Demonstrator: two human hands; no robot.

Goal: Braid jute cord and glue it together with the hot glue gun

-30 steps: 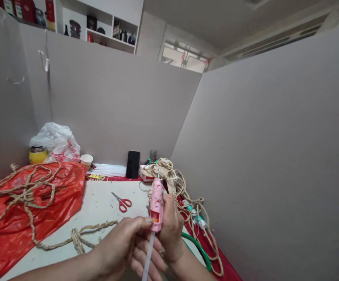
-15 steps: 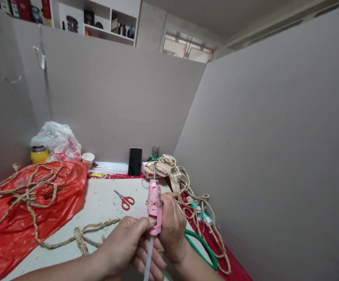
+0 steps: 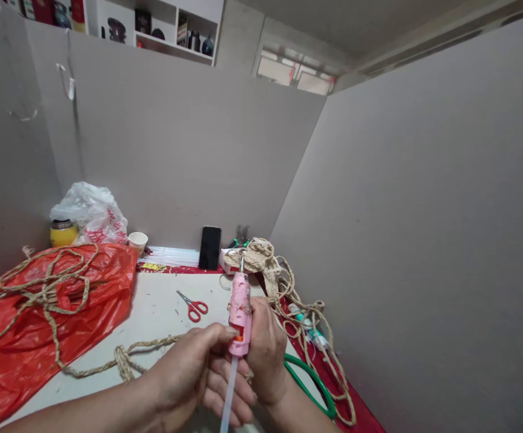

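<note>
A pink glue gun [image 3: 240, 300] points away from me, its metal tip up and a translucent glue stick [image 3: 229, 394] coming out of its rear end. My right hand [image 3: 268, 352] is wrapped round it from the right side. At its left, my left hand [image 3: 207, 376] has its thumb on the gun's body near an opening that shows orange inside. The fingers of that hand are spread under the glue stick. Braided rope [image 3: 123, 358] lies on the white board beside my left forearm.
Red-handled scissors [image 3: 194, 308] lie on the board [image 3: 153, 300]. Rope rests on a red plastic bag [image 3: 108, 300] at left. A phone [image 3: 209, 248], a paper cup [image 3: 138, 241] and coiled rope [image 3: 259, 255] are at the back. A green hoop [image 3: 318, 385] is at right.
The view has shifted slightly. My left thumb has moved up a little along the glue gun, and more of the orange inside the opening shows.
</note>
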